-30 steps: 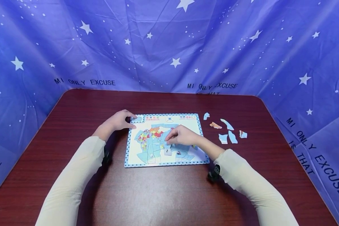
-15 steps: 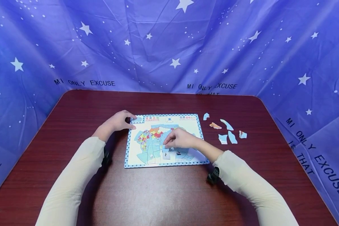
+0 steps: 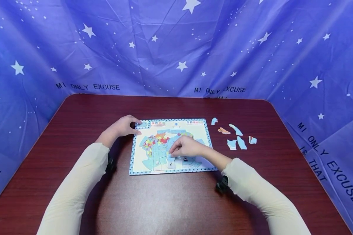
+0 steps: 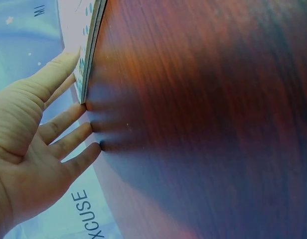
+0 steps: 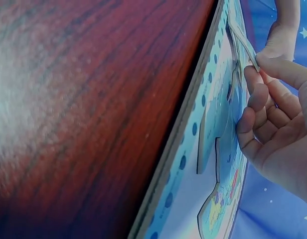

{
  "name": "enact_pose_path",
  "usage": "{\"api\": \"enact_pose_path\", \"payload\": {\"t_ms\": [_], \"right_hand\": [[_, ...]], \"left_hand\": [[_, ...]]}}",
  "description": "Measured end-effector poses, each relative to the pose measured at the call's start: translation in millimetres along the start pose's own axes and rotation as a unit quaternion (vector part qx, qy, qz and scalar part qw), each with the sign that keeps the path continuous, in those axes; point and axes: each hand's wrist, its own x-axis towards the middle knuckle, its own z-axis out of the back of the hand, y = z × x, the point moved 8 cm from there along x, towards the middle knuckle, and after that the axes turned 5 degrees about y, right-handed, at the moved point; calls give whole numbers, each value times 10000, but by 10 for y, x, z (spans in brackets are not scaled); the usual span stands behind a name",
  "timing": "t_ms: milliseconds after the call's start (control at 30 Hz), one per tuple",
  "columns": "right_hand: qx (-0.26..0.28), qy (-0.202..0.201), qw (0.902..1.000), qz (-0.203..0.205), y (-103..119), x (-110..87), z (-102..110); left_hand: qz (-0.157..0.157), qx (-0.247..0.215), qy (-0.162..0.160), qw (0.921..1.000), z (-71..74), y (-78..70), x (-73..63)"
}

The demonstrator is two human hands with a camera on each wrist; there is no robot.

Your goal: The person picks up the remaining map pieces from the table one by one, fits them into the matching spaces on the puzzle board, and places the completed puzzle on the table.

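Observation:
A world-map puzzle board [image 3: 137, 153] with a blue dotted border lies flat on the table, many of its pieces set in. My right hand [image 3: 186, 147] is over the board, pinching a light blue puzzle piece [image 3: 171, 164] between thumb and index finger. The right wrist view shows this piece [image 5: 244, 44] tilted, one edge low over the board. My left hand [image 3: 123, 126] rests at the board's upper left corner. In the left wrist view its thumb [image 4: 56, 72] lies on the board's edge, while other fingers stretch straight down beside the corner.
Several loose puzzle pieces lie right of the board, among them an orange one [image 3: 224, 131] and a long curved blue one [image 3: 236, 129]. Dark red wood makes up the table [image 3: 164, 202]. A blue star-printed curtain [image 3: 153, 65] hangs behind and along both sides.
My right hand has shifted slightly left and toward the near edge of the board, carrying the pinched piece along. My left hand stays at the corner.

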Motion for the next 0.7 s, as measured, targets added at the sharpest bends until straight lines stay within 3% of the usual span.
{"api": "enact_pose_path", "payload": {"t_ms": [300,700], "right_hand": [[-242,-24,9997,73,37,-23,-39],[-417,-69,9991,64,37,-16,-76]], "left_hand": [[-209,143,-124,9996,7,-4,-4],[-153,59,-138,9998,5,0,0]]}}
